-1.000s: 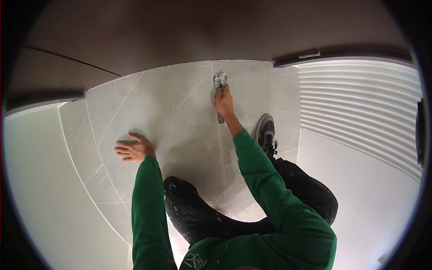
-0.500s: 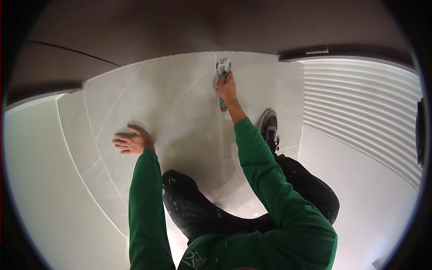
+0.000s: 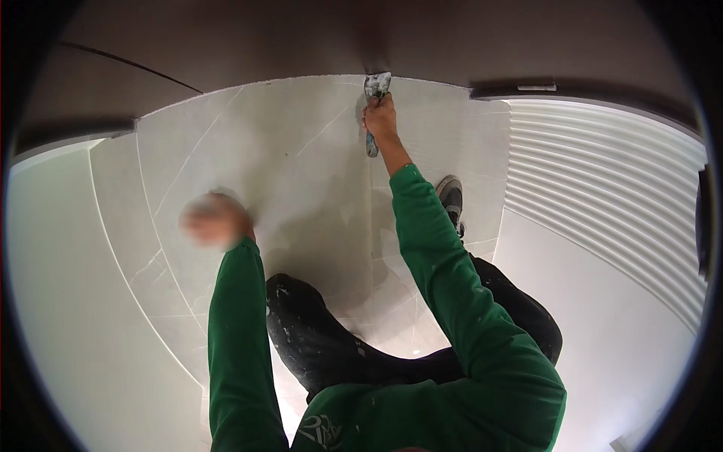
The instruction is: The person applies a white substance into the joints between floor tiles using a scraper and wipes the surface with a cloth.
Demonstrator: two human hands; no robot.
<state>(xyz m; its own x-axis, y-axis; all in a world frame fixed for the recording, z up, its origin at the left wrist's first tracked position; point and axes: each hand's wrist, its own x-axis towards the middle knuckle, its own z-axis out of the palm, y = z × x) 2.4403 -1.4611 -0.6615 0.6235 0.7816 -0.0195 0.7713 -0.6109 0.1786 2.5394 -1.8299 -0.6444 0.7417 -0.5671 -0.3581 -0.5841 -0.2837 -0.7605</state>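
Note:
My right hand (image 3: 380, 117) is wrapped round the handle of a putty knife (image 3: 377, 85), whose wide blade is smeared with white. The blade's end meets the line where the pale marbled tile floor (image 3: 316, 173) joins the dark brown panel (image 3: 301, 41). Its handle end sticks out below my fist. To the left, my left hand (image 3: 217, 220) rests on the tiles with nothing visible in it. Its fingers are blurred, but its outline and place match the flat, spread hand of the earlier frame.
My knee (image 3: 285, 292) is bent on the left, and my dark shoe (image 3: 451, 197) stands right of the putty knife. White ribbed panelling (image 3: 602, 181) lines the right side. A smooth white surface (image 3: 68, 264) borders the tiles on the left.
My right hand has pushed the putty knife forward, from the tiles up to the dark panel's edge. My left hand has stayed in place on the floor; the view has shifted slightly.

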